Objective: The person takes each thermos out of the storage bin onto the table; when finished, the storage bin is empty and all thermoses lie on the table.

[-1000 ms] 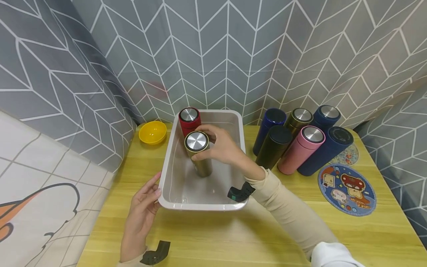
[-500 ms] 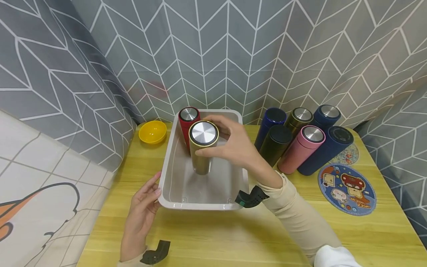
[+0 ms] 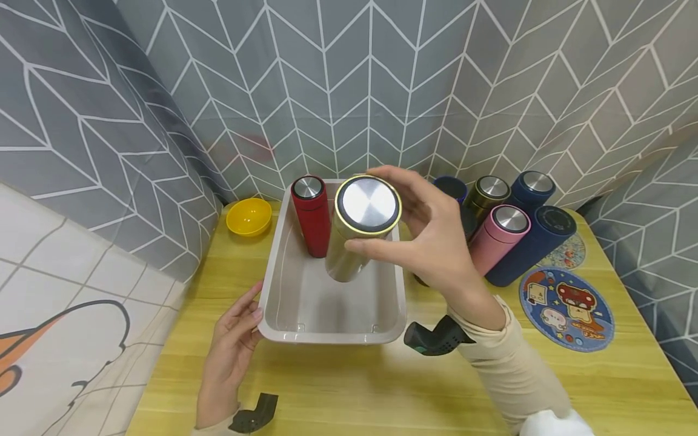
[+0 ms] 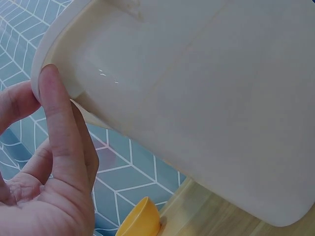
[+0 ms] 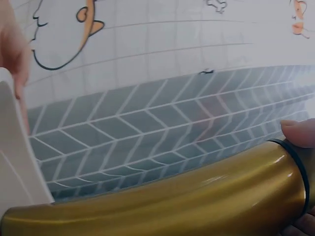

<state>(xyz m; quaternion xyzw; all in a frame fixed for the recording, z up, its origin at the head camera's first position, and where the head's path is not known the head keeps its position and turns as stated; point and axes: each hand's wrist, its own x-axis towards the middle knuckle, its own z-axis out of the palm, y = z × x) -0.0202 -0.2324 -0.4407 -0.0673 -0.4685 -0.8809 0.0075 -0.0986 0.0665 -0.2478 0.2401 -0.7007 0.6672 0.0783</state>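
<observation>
My right hand [image 3: 436,242] grips a gold thermos [image 3: 366,206] near its silver-topped lid, thumb on the near side and fingers behind. Held raised and slightly tilted, it overlaps the right part of a pale grey plastic basin [image 3: 327,336] in the head view. The right wrist view shows the thermos's long gold body [image 5: 167,196] lengthwise, its foot close to the basin's rim. My left hand [image 3: 231,342] pinches the basin's rim at the near left corner; the left wrist view shows the basin's outer side [image 4: 197,108]. A red thermos [image 3: 313,221] stands inside at the far left.
A yellow bowl [image 3: 249,217] sits left of the basin. To the right stand several thermoses, among them a pink one [image 3: 501,233] and a dark blue one [image 3: 545,239], some partly hidden by my right hand. A round cartoon mat [image 3: 567,310] lies in front of them.
My right hand has lifted the gold thermos up from the basin's floor beside the red one and carried it rightward. The left hand has stayed at the rim.
</observation>
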